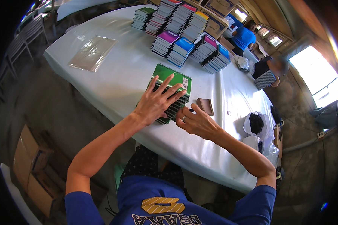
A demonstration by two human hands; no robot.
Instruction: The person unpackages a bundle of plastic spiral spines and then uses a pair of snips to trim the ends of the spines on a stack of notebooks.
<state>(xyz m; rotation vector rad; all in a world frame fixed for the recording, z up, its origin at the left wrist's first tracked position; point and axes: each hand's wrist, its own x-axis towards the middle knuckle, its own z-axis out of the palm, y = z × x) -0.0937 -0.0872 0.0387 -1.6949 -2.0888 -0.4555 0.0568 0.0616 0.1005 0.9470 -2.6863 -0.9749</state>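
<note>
A stack of green spiral notebooks point(167, 72) stands near the table's front edge, its dark spiral bindings showing on the side toward my right hand. My left hand point(154, 101) lies over the top notebook with its fingers spread. Against the lower right side of the stack, my right hand point(194, 120) is closed, fingers bent together. A small dark thing point(192, 110) pokes out by its fingers; its kind cannot be made out. Just beyond that hand lies a brown curved piece point(205, 107), apart from the stack.
Several stacks of spiral notebooks point(179, 51) with coloured covers stand at the table's far side. Clear plastic sheets point(93, 53) lie at left, plastic bags point(260, 129) at right. A person in blue point(245, 37) and another person holding notebooks point(266, 79) are beyond. Cardboard boxes point(33, 168) sit lower left.
</note>
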